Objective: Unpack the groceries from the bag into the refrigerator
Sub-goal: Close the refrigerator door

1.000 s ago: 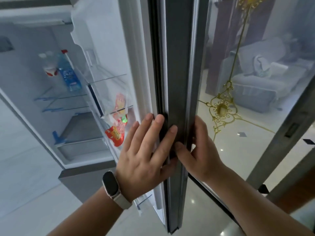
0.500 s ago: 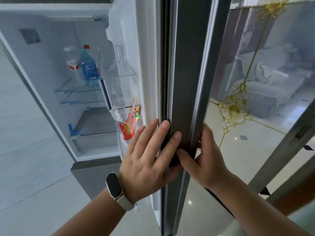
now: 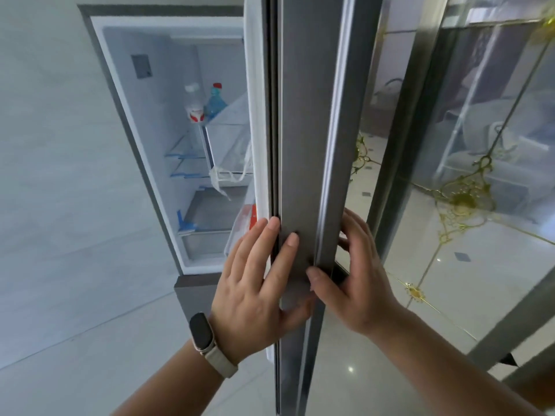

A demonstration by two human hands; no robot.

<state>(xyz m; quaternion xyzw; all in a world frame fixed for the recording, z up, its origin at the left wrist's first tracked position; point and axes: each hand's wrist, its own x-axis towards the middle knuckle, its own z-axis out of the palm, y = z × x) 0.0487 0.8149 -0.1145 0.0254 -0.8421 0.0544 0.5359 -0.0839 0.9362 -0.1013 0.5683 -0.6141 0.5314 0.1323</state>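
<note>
The grey refrigerator door [image 3: 303, 115] stands edge-on in front of me, partly open. My left hand [image 3: 255, 289] lies with straight fingers flat against the door's inner edge and seal. My right hand [image 3: 363, 283] pinches the outer edge, thumb in front and fingers behind. Inside the refrigerator [image 3: 156, 115] a clear bottle with a red label [image 3: 193, 105] and a blue bottle with a red cap [image 3: 214, 100] stand on a glass shelf. A clear plastic bag [image 3: 231, 175] hangs in the door bin, with a red packet [image 3: 250, 219] below it mostly hidden by the seal.
A pale tiled wall [image 3: 60, 175] runs along the left of the refrigerator. Right of the door is a glass partition with gold ornament [image 3: 465, 199], reflecting a sofa. A clear drawer [image 3: 204, 244] sits at the bottom of the compartment. The floor is glossy pale tile.
The door has swung toward the refrigerator body, narrowing the gap. The red packet in the door bin is now mostly hidden. Both hands stay on the door edge.
</note>
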